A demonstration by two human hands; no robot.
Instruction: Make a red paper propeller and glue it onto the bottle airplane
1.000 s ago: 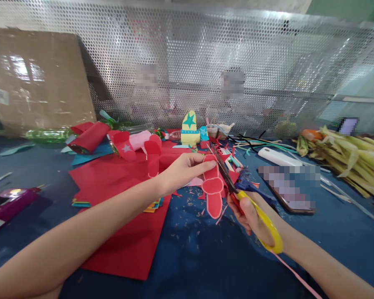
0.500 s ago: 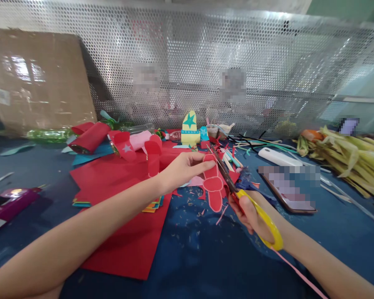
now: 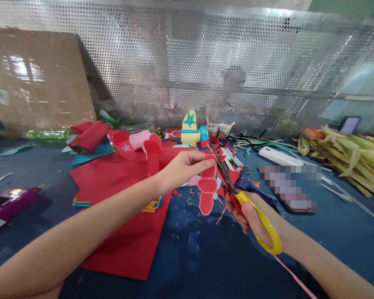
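Between thumb and fingers, my left hand point(image 3: 188, 166) pinches the top of a red paper cutout point(image 3: 207, 185). The cutout hangs down in rounded sections with pale outlines. My right hand point(image 3: 249, 214) grips scissors point(image 3: 227, 178) with yellow and red handles, their dark blades pointing up and away beside the cutout's upper right edge. Whether the blades touch the paper, I cannot tell. A pink strip point(image 3: 294, 276) trails from the yellow handle. Large red paper sheets point(image 3: 127, 249) lie under my left forearm.
Red paper-covered rolls point(image 3: 92, 139) and a yellow paper piece with a green star point(image 3: 190, 128) stand at the back. A phone point(image 3: 286, 191), a white tool point(image 3: 280, 157) and corn husks point(image 3: 355, 158) lie right. A purple glue gun-like tool point(image 3: 12, 207) is left; cardboard point(image 3: 40, 79) leans behind.
The lower end of the red cutout has swung slightly left. My right hand and the scissors have shifted very little; a small red scrap now shows beside the blades.
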